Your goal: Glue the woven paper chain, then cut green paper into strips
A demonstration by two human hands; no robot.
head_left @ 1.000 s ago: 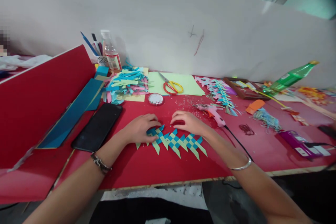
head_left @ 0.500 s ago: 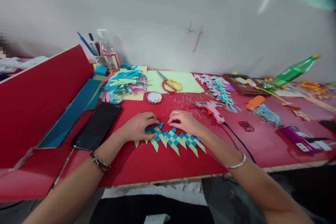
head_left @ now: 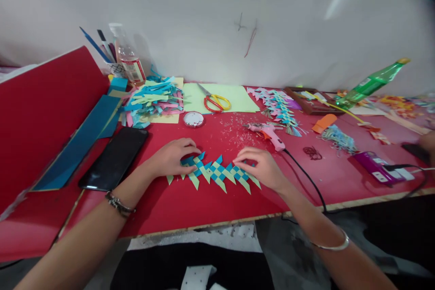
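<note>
Several woven paper fish (head_left: pixel 217 172) in blue and pale green checks lie in a row on the red tabletop (head_left: pixel 190 208), their pointed ends sticking out. My left hand (head_left: pixel 173 157) is at the left end of the row, thumb and fingers curved around the leftmost fish, partly hiding it. At the right end, my right hand (head_left: pixel 260 166) hovers at or touches the upper edge of the rightmost fish. Its thumb and fingers are closed together, and anything pinched between them is hidden. A pink glue gun (head_left: pixel 268 133) lies beyond my right hand.
Behind the row are scissors (head_left: pixel 214 99), a round white lid (head_left: pixel 193 119) and a pile of paper strips (head_left: pixel 156 99). A black phone (head_left: pixel 113 158) lies left. Farther right are a green bottle (head_left: pixel 374 84) and a purple power strip (head_left: pixel 375 167). Another person's hand (head_left: pixel 427 142) shows at the right edge.
My right hand has moved right, from the middle of the row to its right end. My left hand stays at the left fish. The view has shifted slightly.
</note>
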